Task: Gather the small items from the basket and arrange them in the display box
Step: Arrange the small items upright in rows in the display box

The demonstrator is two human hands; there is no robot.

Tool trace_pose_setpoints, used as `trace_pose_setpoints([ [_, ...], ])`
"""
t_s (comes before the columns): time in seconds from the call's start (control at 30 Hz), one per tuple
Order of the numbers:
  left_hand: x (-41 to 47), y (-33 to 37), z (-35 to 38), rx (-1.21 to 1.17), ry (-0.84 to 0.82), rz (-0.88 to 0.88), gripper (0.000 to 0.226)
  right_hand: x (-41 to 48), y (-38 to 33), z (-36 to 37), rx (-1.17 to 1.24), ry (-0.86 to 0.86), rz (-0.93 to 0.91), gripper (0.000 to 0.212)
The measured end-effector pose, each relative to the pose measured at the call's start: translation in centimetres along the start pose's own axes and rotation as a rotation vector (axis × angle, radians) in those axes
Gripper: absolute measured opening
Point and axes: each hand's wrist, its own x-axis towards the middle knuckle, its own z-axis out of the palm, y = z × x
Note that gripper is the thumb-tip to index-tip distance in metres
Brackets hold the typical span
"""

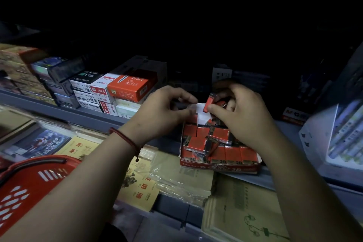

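Packed full of red 2B erasers: display box. Just above its back edge, right grip clamped on one loose eraser, left grip pinching white flap. Red basket well left of display box.

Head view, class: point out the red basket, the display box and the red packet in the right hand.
red basket [29, 186], head view, on its slotted side wall.
display box [220, 168], head view, on its front wall.
red packet [209, 103], head view, on its face, pinched by the right hand [243, 116].
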Motion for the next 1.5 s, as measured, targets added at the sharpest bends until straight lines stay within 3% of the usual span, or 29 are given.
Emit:
trace_pose_setpoints([
  [0.17,0.2,1.3,1.4,-0.112,-0.033,0.064,0.038,0.2,0.0,0.2,0.113,0.020,0.037,0.017],
  [0.37,0.7,1.3,1.5,-0.252,-0.066,0.062,0.047,0.0,0.2,0.4,0.121,0.036,0.044,0.015],
  [0.5,0.4,1.4,0.8,-0.090,-0.110,0.125,0.054,-0.1,0.1,0.6,0.093,0.059,0.044,0.012],
  [0.7,0.4,0.8,0.6,0.015,-0.071,0.110,0.056,0.1,0.0,0.8,0.076,0.054,0.054,0.015],
  [0.9,0.4,0.9,0.7,0.274,-0.033,0.155,0.057,0.2,0.0,0.6,0.013,0.070,0.049,0.010],
  [1.03,1.2,2.0,0.2,0.421,-0.135,0.143,0.056,0.1,0.1,0.4,0.014,0.074,0.038,0.010],
  [1.2,1.5,2.7,0.0,0.474,-0.255,0.117,0.048,0.0,0.5,0.6,-0.017,-0.020,0.027,0.016],
  [1.3,1.5,2.4,0.1,0.560,-0.271,0.150,0.056,0.0,0.5,0.5,-0.024,-0.009,0.022,0.017],
  [1.5,1.7,1.0,1.3,0.436,-0.088,0.149,0.038,-0.1,0.5,0.5,-0.043,-0.009,0.007,0.017],
])
